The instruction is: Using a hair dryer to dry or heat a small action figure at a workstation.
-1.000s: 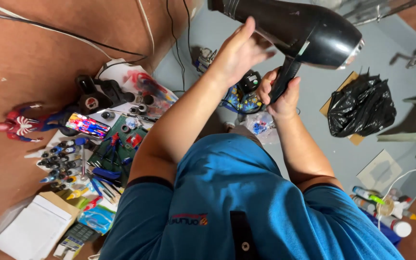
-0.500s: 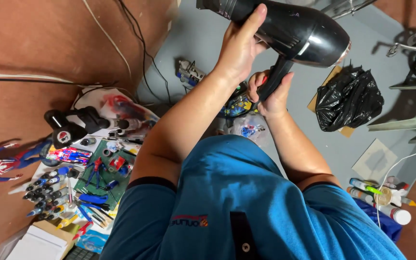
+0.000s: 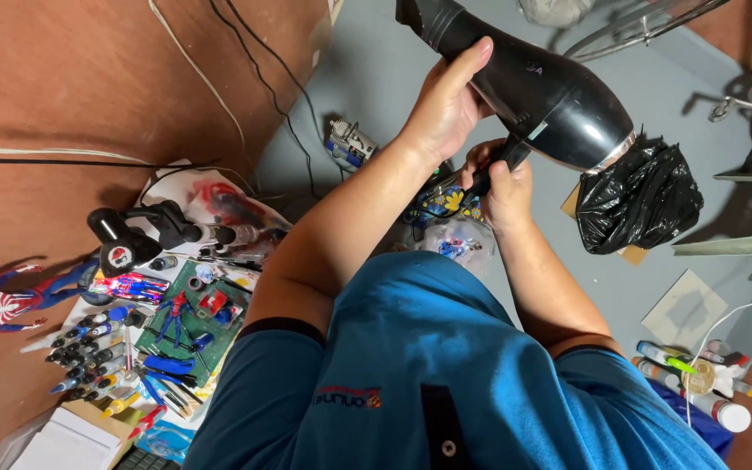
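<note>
Item: black hair dryer (image 3: 537, 96), held up in front of the person above a grey floor (image 3: 376, 78). Change since the earlier views: the dryer sits a little further right and higher in view, its nozzle now cut by the top edge, and the toy figure (image 3: 6, 305) has slid to the far left border; this reads as the head tilting more than the dryer travelling, so the grip looks settled rather than in transit. Left hand (image 3: 446, 109): fingers wrapped over the barrel, closed on it. Right hand (image 3: 502, 178): fingers curled tight round the handle below the body, thumb side up. Surroundings: black plastic bag (image 3: 641, 196) on the floor just right of the dryer's rear end, near but apart; clear bag with a small figure (image 3: 454, 244) below the hands; green cutting mat (image 3: 198, 318) crowded with small tools and paint bottles at left, well apart. Cables (image 3: 254, 78) trail across the floor toward the upper left. Open room: bare floor between the cables and the dryer; right side hemmed by the bag and a bicycle wheel (image 3: 637, 30).
</note>
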